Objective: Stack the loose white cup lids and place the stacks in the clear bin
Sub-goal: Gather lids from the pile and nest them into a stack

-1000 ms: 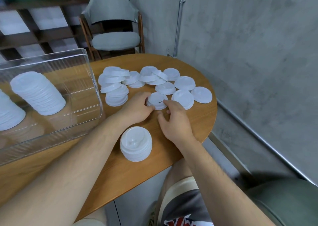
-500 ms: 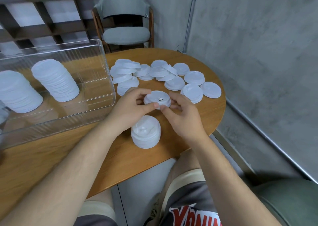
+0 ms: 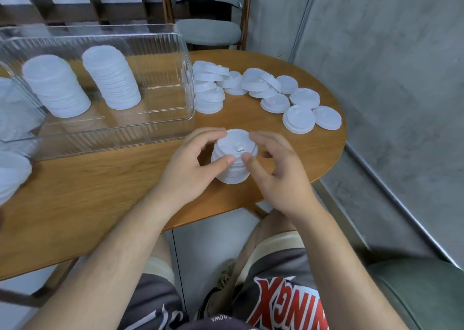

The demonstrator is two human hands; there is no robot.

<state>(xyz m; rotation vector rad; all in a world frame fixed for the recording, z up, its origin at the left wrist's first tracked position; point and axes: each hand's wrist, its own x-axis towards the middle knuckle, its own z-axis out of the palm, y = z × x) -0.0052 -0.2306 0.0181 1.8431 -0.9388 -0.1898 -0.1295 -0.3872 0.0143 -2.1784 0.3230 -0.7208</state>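
A short stack of white lids stands on the wooden table near its front edge. My left hand curls round the stack's left side, thumb on its front and fingers over the top rim. My right hand cups the right side, thumb touching the front. Several loose white lids lie spread across the far right of the table. The clear bin sits at the left with two tall lid stacks inside.
More lid piles lie at the far left, outside the bin. A grey chair stands behind the table. A concrete wall runs close along the right. The table's rounded end is at the right.
Both hands lifted a lid from the loose pile, carried it toward me and set it on top of the short stack. The camera view shifted to the left.
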